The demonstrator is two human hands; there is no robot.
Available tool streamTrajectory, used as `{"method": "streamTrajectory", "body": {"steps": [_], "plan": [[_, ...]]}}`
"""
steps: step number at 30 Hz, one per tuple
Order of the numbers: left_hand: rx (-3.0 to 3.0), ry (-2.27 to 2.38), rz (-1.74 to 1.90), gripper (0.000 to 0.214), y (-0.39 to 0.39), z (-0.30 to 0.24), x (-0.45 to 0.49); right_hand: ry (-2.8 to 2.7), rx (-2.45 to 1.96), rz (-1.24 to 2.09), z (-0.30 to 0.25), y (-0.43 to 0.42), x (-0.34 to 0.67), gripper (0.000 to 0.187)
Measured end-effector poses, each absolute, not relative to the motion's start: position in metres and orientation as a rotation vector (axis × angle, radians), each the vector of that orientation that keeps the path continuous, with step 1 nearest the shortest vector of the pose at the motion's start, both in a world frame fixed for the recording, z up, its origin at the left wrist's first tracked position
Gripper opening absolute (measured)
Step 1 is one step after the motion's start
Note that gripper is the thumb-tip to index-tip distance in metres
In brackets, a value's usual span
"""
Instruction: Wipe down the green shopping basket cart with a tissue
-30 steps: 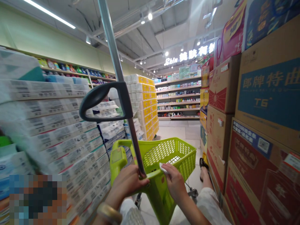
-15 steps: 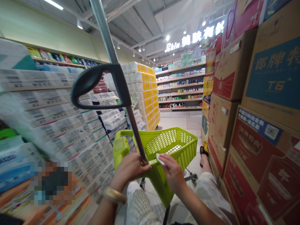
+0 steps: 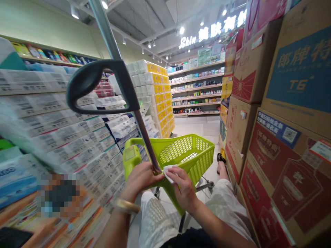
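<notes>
In front of me stands a lime-green shopping cart [image 3: 201, 165] with a perforated basket. A metal pole [image 3: 143, 129] with a dark grey loop handle [image 3: 131, 86] rises from its near side. My left hand [image 3: 142, 177], a gold bangle at its wrist, grips the cart's near rim at the foot of the pole; its fingertips are partly hidden. Just to the right, my right hand [image 3: 182, 187] pinches a folded white tissue [image 3: 169, 173] and presses it against the same rim, close to my left thumb.
Packs of tissue paper [image 3: 59, 134] are stacked on the left, yellow-and-white packs [image 3: 161, 100] farther ahead. Cardboard cartons [image 3: 281, 137] rise close on the right. Stocked shelves [image 3: 196, 88] line the back. My sandalled foot [image 3: 221, 162] is beside the cart.
My right hand has slid the tissue leftward along the rim, nearer my left hand. My left hand keeps its grip. The view has shifted slightly.
</notes>
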State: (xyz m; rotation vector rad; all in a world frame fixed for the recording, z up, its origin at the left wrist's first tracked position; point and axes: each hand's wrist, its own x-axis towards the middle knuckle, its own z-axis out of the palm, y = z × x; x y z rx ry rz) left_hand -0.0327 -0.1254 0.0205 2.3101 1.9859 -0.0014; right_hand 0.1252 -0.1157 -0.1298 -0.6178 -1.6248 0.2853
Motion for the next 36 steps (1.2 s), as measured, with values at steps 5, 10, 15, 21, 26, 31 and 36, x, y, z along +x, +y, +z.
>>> {"method": "streamTrajectory", "body": {"steps": [5,10,15,21,26,31,36], "plan": [[2.293,1.959,0.034,0.026,-0.130,0.020,-0.034,-1.487,-0.778,0.217,-0.141,-0.110,0.138,0.044],[2.305,1.910,0.014,0.028,-0.133,0.021,-0.035,-1.569,-0.648,0.183,-0.136,-0.126,0.132,0.047],[2.301,1.922,-0.029,0.028,-0.133,0.023,-0.039,-1.648,-0.597,0.169,-0.143,-0.130,0.139,0.045],[2.312,1.943,-0.040,0.028,-0.131,0.024,-0.042,-1.563,-0.750,0.189,-0.151,-0.123,0.138,0.041],[2.341,1.955,-0.035,0.030,-0.133,0.024,-0.041,-1.668,-0.647,0.221,-0.145,-0.122,0.135,0.043],[2.343,1.955,-0.021,0.028,-0.132,0.024,-0.040,-1.478,-0.838,0.230,-0.152,-0.112,0.140,0.035],[2.304,1.970,-0.015,0.027,-0.127,0.023,-0.040,-1.607,-0.726,0.306,-0.144,-0.118,0.129,0.040]]}}
